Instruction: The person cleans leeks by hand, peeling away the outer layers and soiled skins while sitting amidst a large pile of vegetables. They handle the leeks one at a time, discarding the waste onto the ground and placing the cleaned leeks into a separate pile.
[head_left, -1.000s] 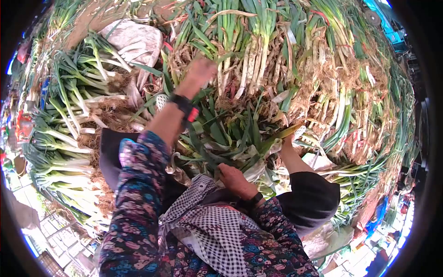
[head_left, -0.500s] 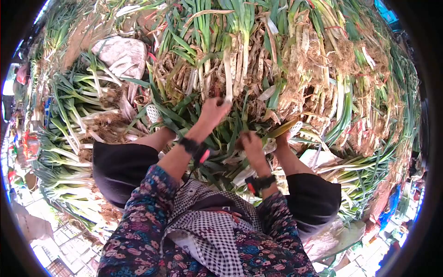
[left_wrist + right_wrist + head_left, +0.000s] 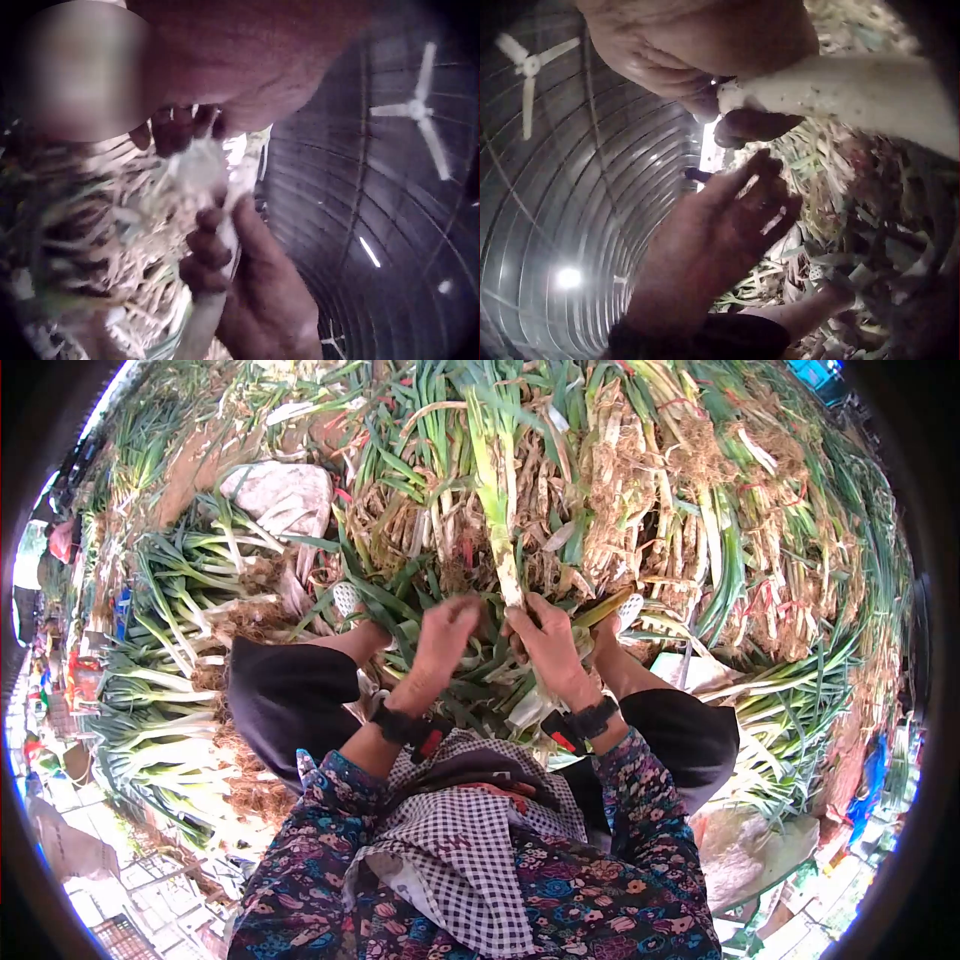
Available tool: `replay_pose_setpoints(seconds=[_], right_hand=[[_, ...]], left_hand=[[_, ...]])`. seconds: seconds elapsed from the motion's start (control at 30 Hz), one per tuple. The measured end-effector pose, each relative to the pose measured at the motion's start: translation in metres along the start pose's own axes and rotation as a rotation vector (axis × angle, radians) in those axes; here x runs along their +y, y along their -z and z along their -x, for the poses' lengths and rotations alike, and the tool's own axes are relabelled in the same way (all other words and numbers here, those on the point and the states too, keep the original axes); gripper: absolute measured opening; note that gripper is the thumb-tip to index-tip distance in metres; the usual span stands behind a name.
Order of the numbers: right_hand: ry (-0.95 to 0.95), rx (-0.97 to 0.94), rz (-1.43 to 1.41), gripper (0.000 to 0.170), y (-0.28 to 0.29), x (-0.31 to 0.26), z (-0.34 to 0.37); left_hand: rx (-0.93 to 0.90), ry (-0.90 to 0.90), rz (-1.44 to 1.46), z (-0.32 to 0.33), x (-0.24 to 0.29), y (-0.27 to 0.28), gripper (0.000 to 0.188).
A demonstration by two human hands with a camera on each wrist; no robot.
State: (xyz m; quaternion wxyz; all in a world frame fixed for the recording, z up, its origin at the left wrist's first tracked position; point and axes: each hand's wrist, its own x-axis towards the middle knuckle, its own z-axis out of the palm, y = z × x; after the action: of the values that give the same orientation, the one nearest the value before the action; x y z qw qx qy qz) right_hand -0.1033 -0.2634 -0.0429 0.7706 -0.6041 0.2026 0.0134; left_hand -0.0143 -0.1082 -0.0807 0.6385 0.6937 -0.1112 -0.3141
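In the head view, my right hand point(image 3: 555, 650) grips a leek point(image 3: 503, 560) near the root end of its white stalk. The leek's green top points away from me, across the heap. My left hand point(image 3: 445, 638) is just left of the stalk, blurred, with bent fingers. In the right wrist view, the pale stalk point(image 3: 855, 97) passes between my right thumb and fingers. Below it, my left hand point(image 3: 720, 232) has its fingers loosely bent and spread, with nothing visible between them. The left wrist view shows the right fingers point(image 3: 206, 255) wrapped round the stalk.
Bundled leeks point(image 3: 620, 490) with dry roots lie ahead and to the right. Trimmed leeks point(image 3: 160, 710) with white stalks line the left side. Loose green leaves point(image 3: 480, 700) cover the ground between the feet. A pale sack point(image 3: 280, 495) lies at the far left.
My left hand came back from the far heap with the leek and has moved off it. My right hand rose from near the lap and now grips the stalk.
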Motion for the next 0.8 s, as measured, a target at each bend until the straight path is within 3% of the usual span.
replay_pose_setpoints(seconds=[0.03,0.13,0.2,0.27,0.33,0.37,0.53,0.6,0.8], right_hand=[[0.113,0.048,0.120,0.021,-0.004,-0.002,0.008],[0.285,0.156,0.270,0.032,-0.021,-0.004,0.030],[0.543,0.316,0.469,0.032,-0.028,-0.003,0.039],[0.570,0.331,0.481,0.028,-0.028,-0.013,0.056],[0.145,-0.083,0.068,0.023,-0.021,-0.026,0.075],[0.087,-0.139,0.046,0.021,-0.021,-0.032,0.085],[0.106,-0.196,-0.006,0.021,-0.023,-0.041,0.106],[0.182,-0.128,0.119,0.020,-0.029,-0.045,0.109],[0.460,-0.039,0.394,0.019,-0.038,-0.036,0.118]], left_hand=[[0.133,-0.182,-0.025,-0.003,0.025,0.001,0.024],[0.064,-0.394,0.378,0.006,0.094,-0.028,0.030],[0.034,-0.440,0.366,0.000,0.097,-0.035,0.027],[0.008,-0.482,0.361,0.003,0.100,-0.038,0.026],[-0.026,-0.581,0.437,0.008,0.105,-0.037,0.021],[0.003,-0.569,0.426,0.013,0.106,-0.037,0.022],[0.003,-0.610,0.284,0.028,0.113,-0.038,0.026],[0.207,-0.764,0.158,0.038,0.135,-0.048,0.028],[0.100,-0.871,-0.015,0.051,0.155,-0.028,0.026]])
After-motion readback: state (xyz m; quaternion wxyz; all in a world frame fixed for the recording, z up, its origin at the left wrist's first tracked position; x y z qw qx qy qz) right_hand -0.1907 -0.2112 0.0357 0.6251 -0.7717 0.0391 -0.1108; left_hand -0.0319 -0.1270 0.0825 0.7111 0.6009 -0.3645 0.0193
